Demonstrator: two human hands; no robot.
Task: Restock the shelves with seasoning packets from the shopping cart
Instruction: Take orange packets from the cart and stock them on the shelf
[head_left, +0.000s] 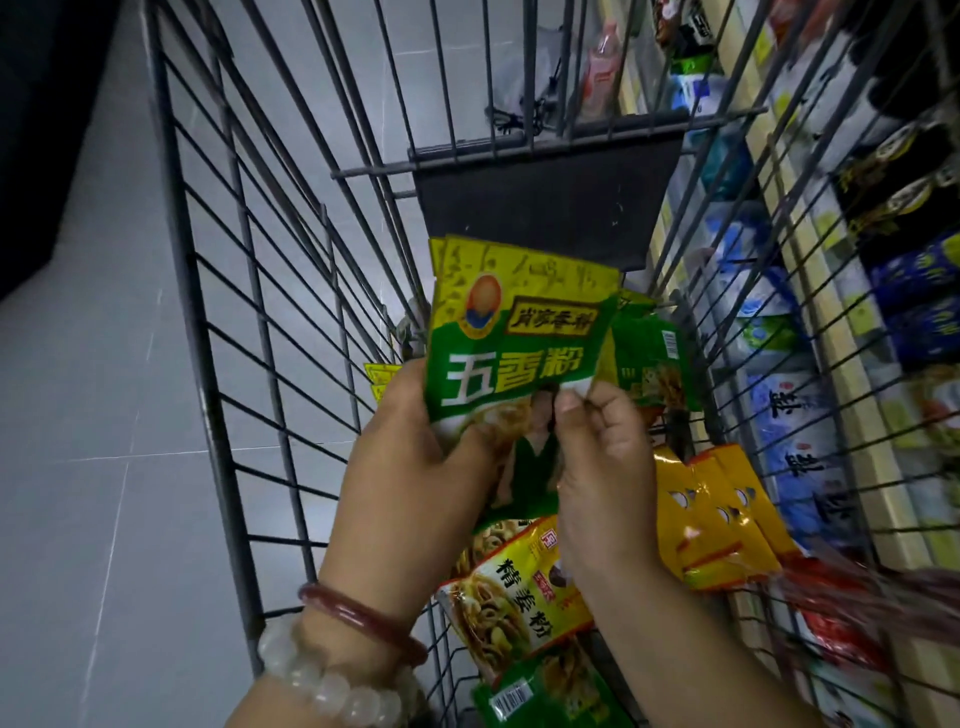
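Above the cart, both hands pinch green-yellow seasoning packets.

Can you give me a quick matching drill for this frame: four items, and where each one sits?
Items
1. green five-spice packets
2. orange-yellow packets
3. red bangle
4. store shelves

Places
A. on the left wrist
B. outside the cart, on the right
C. lying in the cart, right of the right hand
D. held up in both hands, left hand lower left

Pairs: 1-D, 2-C, 3-A, 4-B
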